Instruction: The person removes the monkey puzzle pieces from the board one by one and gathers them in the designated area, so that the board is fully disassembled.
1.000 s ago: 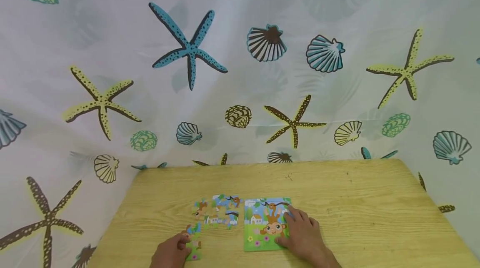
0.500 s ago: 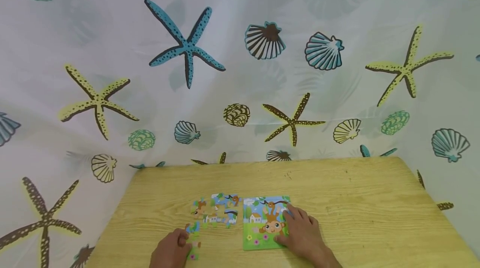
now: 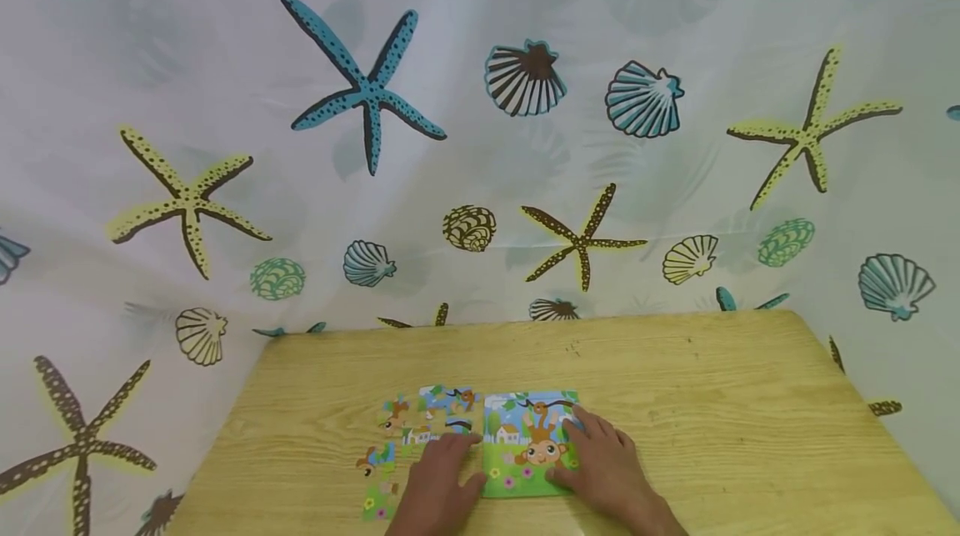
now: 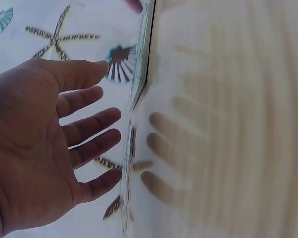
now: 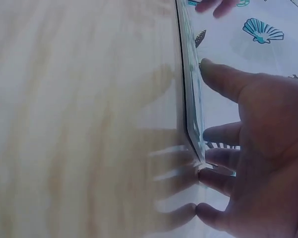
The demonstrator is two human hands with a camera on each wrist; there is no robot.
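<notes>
A square puzzle board [image 3: 517, 444] printed with a hanging monkey, a small house and flowers lies flat on the table. My right hand [image 3: 606, 465] rests on its right side, thumb and fingers spread; in the right wrist view the hand [image 5: 258, 144] touches the board's edge with fairly straight fingers. By the board's left edge is my left hand [image 3: 442, 486], over the tabletop. The left wrist view has this hand [image 4: 49, 139] with fingers apart and nothing between them. Loose jigsaw pieces [image 3: 447, 398] lie left of the board, some partly hidden behind the left hand.
The wooden table [image 3: 735, 419] extends right of and behind the board. More jigsaw pieces [image 3: 378, 457] lie to the left of the left hand. A white curtain [image 3: 450, 152] with starfish and shells hangs around the table's back and sides.
My left hand has moved right, from the lower left pieces to the board's left edge. The right hand stays on the board, and the head view has shifted slightly.
</notes>
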